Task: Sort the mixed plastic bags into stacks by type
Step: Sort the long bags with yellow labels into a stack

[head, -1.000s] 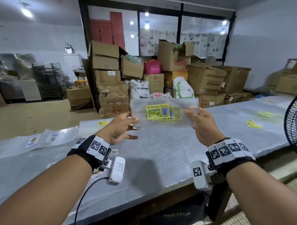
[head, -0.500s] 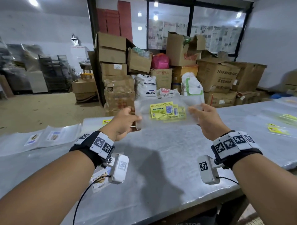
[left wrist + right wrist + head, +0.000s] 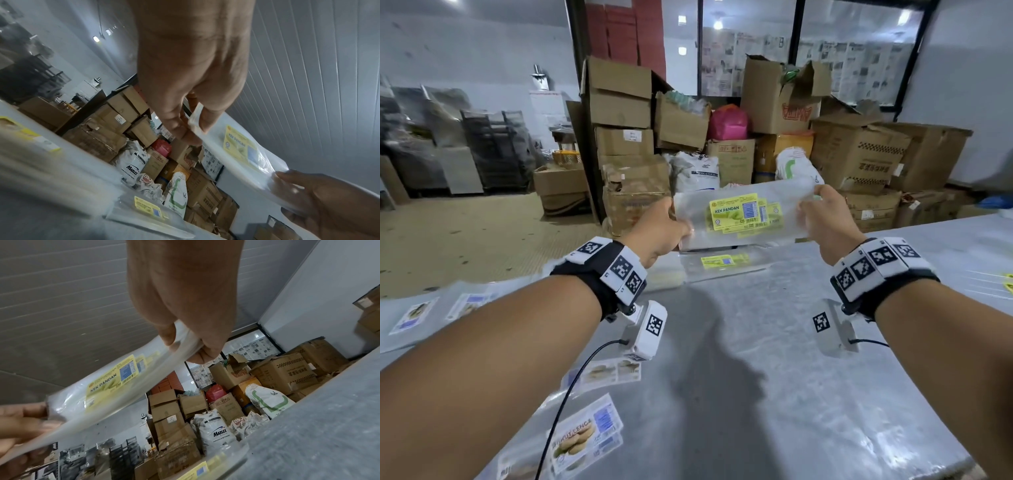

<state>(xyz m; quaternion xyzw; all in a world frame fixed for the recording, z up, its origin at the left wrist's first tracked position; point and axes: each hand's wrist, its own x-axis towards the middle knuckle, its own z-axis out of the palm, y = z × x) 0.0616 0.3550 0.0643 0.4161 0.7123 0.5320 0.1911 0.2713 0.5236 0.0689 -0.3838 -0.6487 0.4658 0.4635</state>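
Observation:
A thin bundle of clear plastic bags with yellow KEK PANDAN labels [image 3: 743,213] [image 3: 240,146] [image 3: 111,382] hangs in the air over the far edge of the grey table [image 3: 791,377]. My left hand [image 3: 671,228] [image 3: 191,125] pinches its left end between thumb and fingers. My right hand [image 3: 813,209] [image 3: 191,345] pinches its right end the same way. Directly below lies a flat stack of the same yellow-labelled bags [image 3: 722,262] [image 3: 148,209]. Bags with biscuit-picture labels [image 3: 582,435] lie near my left forearm.
More clear bags with white labels [image 3: 417,311] lie at the table's far left, and yellow-labelled ones [image 3: 1008,284] at its right edge. Beyond the table stand stacked cardboard boxes [image 3: 619,96], white sacks [image 3: 695,171] and a pink bag [image 3: 727,121].
Both hands have carried the held bundle leftward and away from me, and it now hangs over the yellow-labelled stack at the table's far edge. The grip on both ends is unchanged.

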